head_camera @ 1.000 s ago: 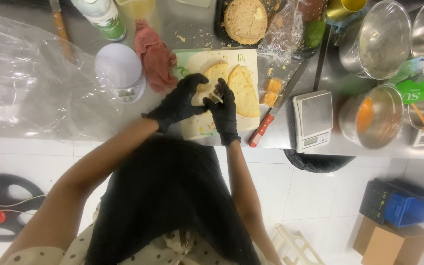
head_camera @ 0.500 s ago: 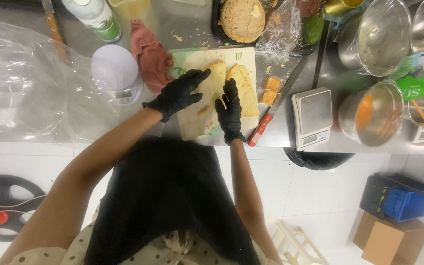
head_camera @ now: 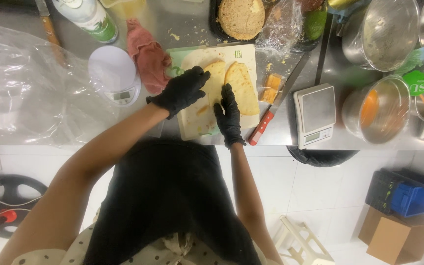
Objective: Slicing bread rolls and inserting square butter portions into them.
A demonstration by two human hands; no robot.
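Seen from above, a person in black gloves stands at a steel bench [head_camera: 35,130]; the right hand [head_camera: 229,115] lies flat, fingers straight and gripping nothing, against the near edge of two bread halves [head_camera: 231,86] on a pale board [head_camera: 197,122], seemingly to steady them. The left hand [head_camera: 181,91] rests spread, fingers loose, on the left half. Farther right, a covered bowl [head_camera: 376,110] holds something orange; a far tray [head_camera: 215,29] holds a round loaf [head_camera: 241,17].

Steel counter [head_camera: 35,135] above white tiled floor [head_camera: 320,196]. Blue crate [head_camera: 410,198], cardboard box [head_camera: 396,235] and white stool [head_camera: 300,240] stand below.
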